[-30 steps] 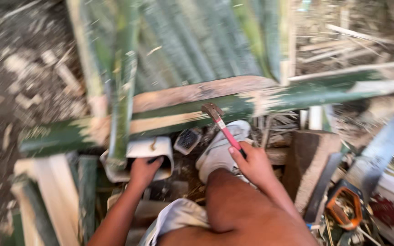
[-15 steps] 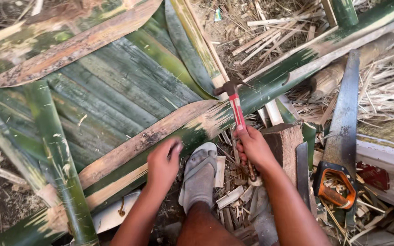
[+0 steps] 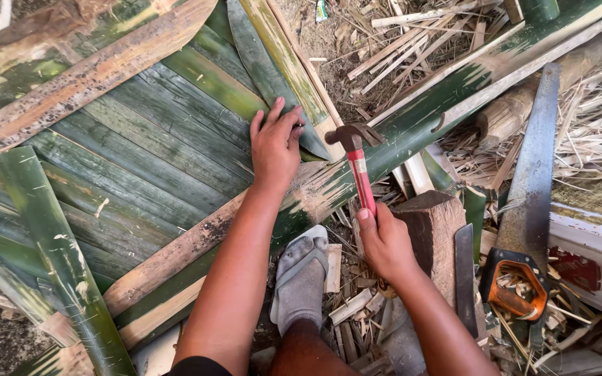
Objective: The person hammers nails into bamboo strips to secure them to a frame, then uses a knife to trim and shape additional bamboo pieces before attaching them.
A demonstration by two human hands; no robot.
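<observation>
My left hand lies flat with fingers spread on a panel of green split-bamboo slats, beside a pale slat end. My right hand grips the red handle of a claw hammer; its dark head hovers over the long bamboo strip that runs diagonally across the panel's edge. My foot in a grey sandal rests just below that strip, between my forearms.
A handsaw with an orange and black handle lies at the right, next to a dark blade and a wooden block. Bamboo splinters and shavings cover the ground at the top right.
My left hand has moved up from the diagonal strip onto the slats near the hammer head. The hammer has tilted slightly and the view has shifted closer.
</observation>
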